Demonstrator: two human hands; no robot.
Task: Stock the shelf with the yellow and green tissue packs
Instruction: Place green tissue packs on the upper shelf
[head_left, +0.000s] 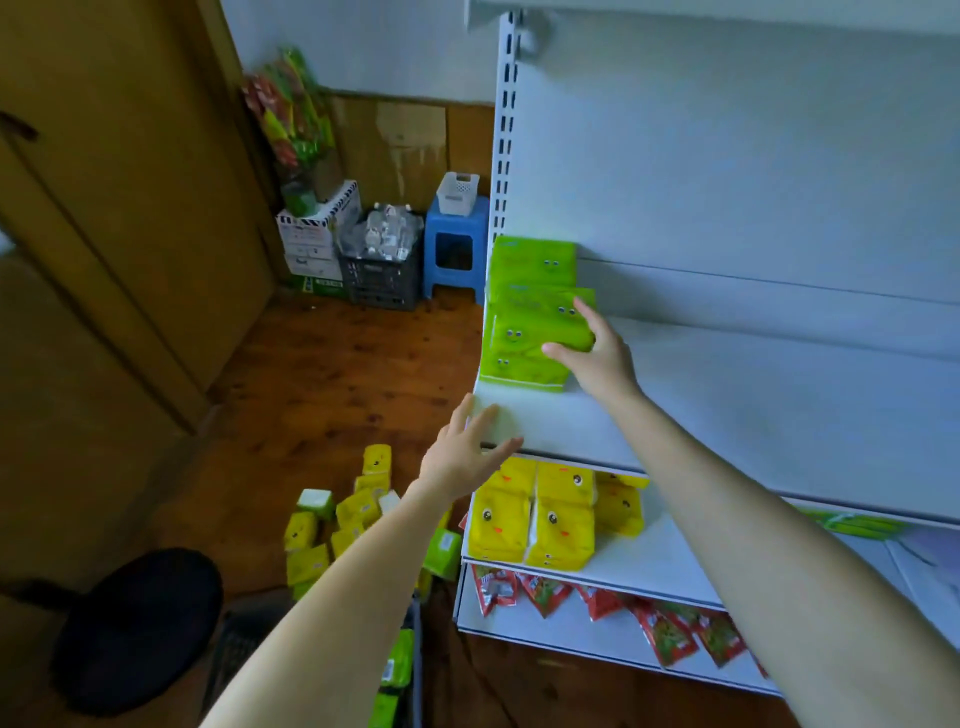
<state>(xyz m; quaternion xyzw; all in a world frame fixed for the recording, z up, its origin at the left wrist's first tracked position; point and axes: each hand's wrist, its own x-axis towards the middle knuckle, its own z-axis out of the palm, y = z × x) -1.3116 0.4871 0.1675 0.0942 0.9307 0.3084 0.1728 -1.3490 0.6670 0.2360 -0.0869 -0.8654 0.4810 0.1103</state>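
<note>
Two bare forearms (332, 597) reach up from the bottom of the frame. At centre, the right hand (597, 353) grips the end of a green pack (540, 325) between thumb and fingers, atop the stacked green packs (519, 371) at the left end of the white shelf (727, 395). The left hand (465, 449), fingers straight and spread, holds nothing at the shelf's front left corner. Yellow packs (535, 514) sit on the board below. Loose packs (337, 519) lie on the floor (322, 395) at lower left.

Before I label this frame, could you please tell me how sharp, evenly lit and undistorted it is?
Head view: wide-angle distortion bows the shelf upright and shelf edge; the left hand looks slightly motion-blurred, the right hand at the green packs crisper; soft bluish light, no glare, wooden door side dim.
</note>
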